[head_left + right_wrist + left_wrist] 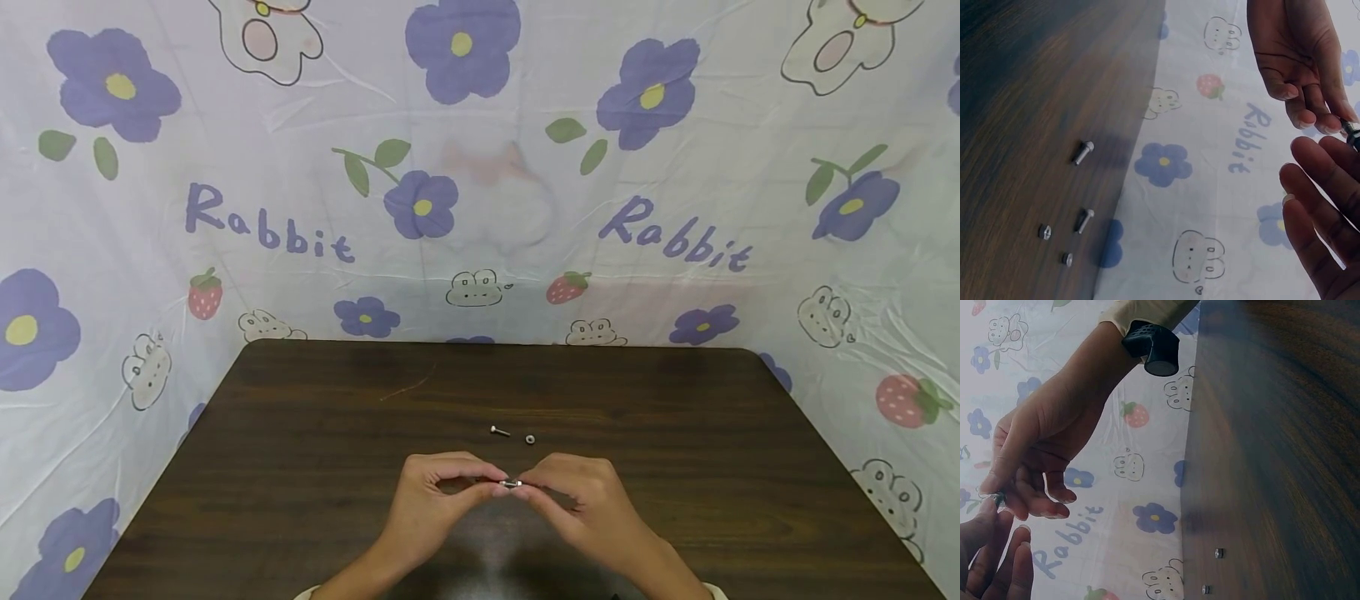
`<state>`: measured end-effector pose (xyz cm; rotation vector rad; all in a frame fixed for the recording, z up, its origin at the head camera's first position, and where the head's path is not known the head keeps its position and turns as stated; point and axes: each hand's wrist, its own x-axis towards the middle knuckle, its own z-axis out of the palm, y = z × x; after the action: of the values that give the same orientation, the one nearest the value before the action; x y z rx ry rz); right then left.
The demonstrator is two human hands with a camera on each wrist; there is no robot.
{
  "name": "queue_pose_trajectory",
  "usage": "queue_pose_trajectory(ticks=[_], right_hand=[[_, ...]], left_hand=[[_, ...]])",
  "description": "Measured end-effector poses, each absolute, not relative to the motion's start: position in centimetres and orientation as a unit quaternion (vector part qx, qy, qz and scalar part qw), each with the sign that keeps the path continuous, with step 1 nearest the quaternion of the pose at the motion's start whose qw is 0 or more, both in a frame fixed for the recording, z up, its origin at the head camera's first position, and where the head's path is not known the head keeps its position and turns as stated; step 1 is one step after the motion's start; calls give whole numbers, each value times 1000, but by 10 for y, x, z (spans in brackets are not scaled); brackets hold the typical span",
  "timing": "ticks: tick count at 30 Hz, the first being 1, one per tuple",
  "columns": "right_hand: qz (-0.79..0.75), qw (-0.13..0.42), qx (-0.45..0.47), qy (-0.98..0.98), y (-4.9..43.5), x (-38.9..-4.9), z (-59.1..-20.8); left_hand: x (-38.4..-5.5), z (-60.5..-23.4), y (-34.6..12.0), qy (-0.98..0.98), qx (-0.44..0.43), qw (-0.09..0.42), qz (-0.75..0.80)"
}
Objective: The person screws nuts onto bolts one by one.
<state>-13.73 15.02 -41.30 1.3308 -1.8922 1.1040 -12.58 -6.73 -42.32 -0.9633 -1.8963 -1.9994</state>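
In the head view my left hand (423, 504) and right hand (588, 504) meet fingertip to fingertip above the table's near half. Between them is a small shiny metal bolt (511, 483), lying roughly level. Left thumb and index finger pinch one end of it. At the other end, the right thumb and index finger pinch a wider nut-like piece (1354, 139), partly hidden by the fingertips. The right wrist view shows the other fingers of the left hand (1304, 75) loosely bent, and those of the right hand (1322, 200) spread.
Beyond the hands, a loose bolt (500, 431) and a nut (530, 439) lie on the dark wooden table (337, 433). A second bolt (1085, 220) and second nut (1067, 259) appear in the right wrist view. A patterned cloth (495, 125) hangs around the table.
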Motion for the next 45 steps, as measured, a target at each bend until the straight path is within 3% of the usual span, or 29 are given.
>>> queue_pose_trajectory(ticks=[6, 18, 36, 45], right_hand=[[416, 269, 481, -723, 151, -136, -413], [414, 307, 494, -700, 150, -139, -408], [416, 289, 483, -714, 150, -137, -413], [413, 305, 500, -697, 148, -138, -411]], left_hand=[[-126, -424, -68, -650, -323, 109, -679], [-130, -422, -70, -651, -321, 112, -678], [-129, -423, -70, -655, -325, 111, -673], [-129, -425, -69, -656, -323, 114, -673]])
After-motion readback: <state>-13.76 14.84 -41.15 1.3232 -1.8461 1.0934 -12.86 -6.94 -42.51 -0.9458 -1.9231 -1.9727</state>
